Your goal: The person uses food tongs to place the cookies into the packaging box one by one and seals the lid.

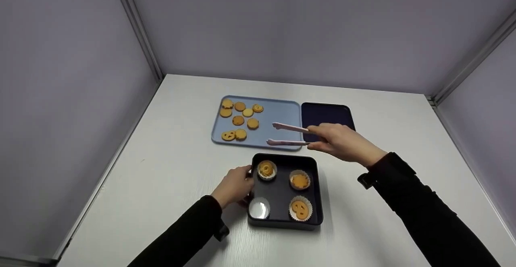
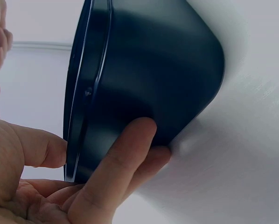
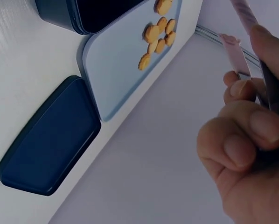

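Observation:
My left hand [image 1: 236, 184] grips the left wall of a dark square box [image 1: 278, 194]. In the left wrist view its thumb [image 2: 46, 147] lies at the rim and the fingers press along the outer side. Three paper cups in the box hold cookies: a swirl cookie [image 1: 266, 169], a flower-shaped one [image 1: 299, 180] and a pretzel-shaped one [image 1: 300, 209]. The fourth paper cup [image 1: 259, 208], front left, has no cookie in it. My right hand [image 1: 340, 140] holds pink tongs [image 1: 288, 142] above the blue tray's right part, their arms spread with nothing between the tips.
Several cookies [image 1: 238, 120] lie on the left half of the light blue tray [image 1: 278, 113] behind the box. A dark lid [image 1: 324, 113] lies right of the tray, partly behind my right hand. Grey panels [image 1: 282, 29] stand around the white table [image 1: 173, 138].

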Demonstrator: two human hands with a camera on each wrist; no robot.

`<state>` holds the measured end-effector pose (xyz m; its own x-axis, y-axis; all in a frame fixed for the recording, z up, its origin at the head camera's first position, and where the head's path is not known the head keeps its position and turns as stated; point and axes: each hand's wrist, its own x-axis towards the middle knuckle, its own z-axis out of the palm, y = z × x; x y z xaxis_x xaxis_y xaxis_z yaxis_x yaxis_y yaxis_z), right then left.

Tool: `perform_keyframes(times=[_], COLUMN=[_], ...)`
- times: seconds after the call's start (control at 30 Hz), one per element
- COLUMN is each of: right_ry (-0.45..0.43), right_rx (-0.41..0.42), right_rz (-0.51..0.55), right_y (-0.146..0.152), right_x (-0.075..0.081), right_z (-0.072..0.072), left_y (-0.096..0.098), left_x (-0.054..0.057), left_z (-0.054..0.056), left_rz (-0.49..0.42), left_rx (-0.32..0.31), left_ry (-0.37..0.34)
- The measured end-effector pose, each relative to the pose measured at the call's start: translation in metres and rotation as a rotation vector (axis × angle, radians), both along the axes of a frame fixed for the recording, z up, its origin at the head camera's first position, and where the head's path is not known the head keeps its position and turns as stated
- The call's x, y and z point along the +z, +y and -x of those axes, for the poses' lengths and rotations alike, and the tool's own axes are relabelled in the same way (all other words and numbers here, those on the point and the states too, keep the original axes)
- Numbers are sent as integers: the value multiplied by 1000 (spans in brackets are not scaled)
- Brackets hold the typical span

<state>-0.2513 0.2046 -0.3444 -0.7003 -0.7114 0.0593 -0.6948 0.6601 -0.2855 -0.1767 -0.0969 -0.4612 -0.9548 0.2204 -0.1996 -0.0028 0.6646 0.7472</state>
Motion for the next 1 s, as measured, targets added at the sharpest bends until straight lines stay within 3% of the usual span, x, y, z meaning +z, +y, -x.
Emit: perform_keyframes(times=[0.3,1.0], right_ry=[9,-110], right_rx=[-66,-196], right_rz=[20,-64], right_y=[-15,-61], right_x=[-11,-33], right_z=[14,51], left_y=[0,-1], left_x=[0,1], left_z=[0,-1], left_rz=[-13,-10], left_rx=[-3,-4], left_ry=[-5,1])
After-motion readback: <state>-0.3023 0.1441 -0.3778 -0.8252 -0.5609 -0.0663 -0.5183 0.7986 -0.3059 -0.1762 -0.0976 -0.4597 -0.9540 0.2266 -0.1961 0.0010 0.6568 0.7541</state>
